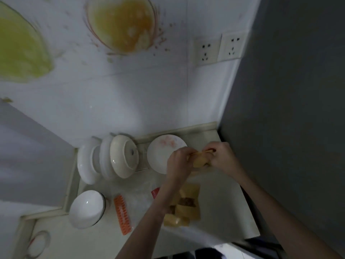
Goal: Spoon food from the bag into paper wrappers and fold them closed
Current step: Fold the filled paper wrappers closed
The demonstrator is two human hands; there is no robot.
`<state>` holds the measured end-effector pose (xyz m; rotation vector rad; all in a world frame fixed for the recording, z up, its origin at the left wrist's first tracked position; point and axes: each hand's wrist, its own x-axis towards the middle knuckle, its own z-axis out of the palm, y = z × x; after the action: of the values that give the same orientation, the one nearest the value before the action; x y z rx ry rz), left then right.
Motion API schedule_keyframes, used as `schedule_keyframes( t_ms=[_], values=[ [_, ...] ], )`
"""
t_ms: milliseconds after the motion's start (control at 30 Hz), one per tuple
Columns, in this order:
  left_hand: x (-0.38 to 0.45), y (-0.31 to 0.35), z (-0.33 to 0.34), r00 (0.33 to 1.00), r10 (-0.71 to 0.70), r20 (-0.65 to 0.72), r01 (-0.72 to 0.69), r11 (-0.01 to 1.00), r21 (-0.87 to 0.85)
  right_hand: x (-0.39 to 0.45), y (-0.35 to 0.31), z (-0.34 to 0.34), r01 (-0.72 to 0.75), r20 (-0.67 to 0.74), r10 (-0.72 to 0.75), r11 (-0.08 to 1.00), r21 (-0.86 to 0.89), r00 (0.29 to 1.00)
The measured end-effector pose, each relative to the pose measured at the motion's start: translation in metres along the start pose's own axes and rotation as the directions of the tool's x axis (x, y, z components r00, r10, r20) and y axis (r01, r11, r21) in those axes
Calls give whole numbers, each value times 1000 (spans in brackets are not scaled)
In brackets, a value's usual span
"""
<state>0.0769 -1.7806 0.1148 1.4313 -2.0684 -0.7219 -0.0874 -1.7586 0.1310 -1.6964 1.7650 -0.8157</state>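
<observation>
Two sets of fingers are pinching one yellowish paper wrapper [200, 159] from opposite ends, holding it up just in front of the white plate [162, 152] at the back of the bench [224, 199]. The left hand [180, 161] is curling its fingers [190, 153] around the wrapper's left end, while the right hand [223, 156] is gripping the right end, its fingers [211, 147] bent over the top edge. A dark patch is showing at the wrapper's upper fold; whether it is filling cannot be told through the blur.

Both bare forearms are reaching in from the lower edge of the view, the left one crossing over a cluster of more wrappers [188, 204] lying nearer the person than the plate, some with brown food [187, 201] showing at their middle. A small red packet [155, 192] is peeking out beside that forearm. Further left of the cluster, an orange ridged strip [122, 214] is lying flat, and a white bowl [87, 208] is sitting beyond it.

Left of the plate, a cream bowl [124, 156] is leaning on its side against a row of white dishes [91, 159] standing on edge. Behind the plate, the tiled wall [130, 94] is carrying two power sockets [218, 48] and blurred fruit pictures in orange [121, 23] and green [18, 49]. A dark grey panel [289, 90] is closing off the bench to the plate's right.
</observation>
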Motion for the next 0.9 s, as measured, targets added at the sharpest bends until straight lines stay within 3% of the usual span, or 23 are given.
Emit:
schedule_keyframes(
  t_ms=[133, 267, 433, 667, 900],
  values=[
    [9, 30, -63, 988, 125, -95, -115, 988, 108, 14, -60, -28, 213, 11, -213, 970, -117, 977],
    [8, 57, -122, 975, 203, -90, -182, 962, 205, 18, -110, -49, 307, 7, -311, 934, -185, 950],
    [-6, 82, -171, 952, 245, -183, -202, 953, 225, 11, -159, -62, 459, 7, -475, 847, -269, 880],
    [-14, 103, -202, 928, 301, -219, -205, 905, 373, 1, -192, -69, 524, -43, -558, 801, -291, 829],
    [-22, 113, -209, 916, 339, -214, -253, 903, 347, -9, -204, -80, 542, -50, -569, 804, -243, 821]
  ],
)
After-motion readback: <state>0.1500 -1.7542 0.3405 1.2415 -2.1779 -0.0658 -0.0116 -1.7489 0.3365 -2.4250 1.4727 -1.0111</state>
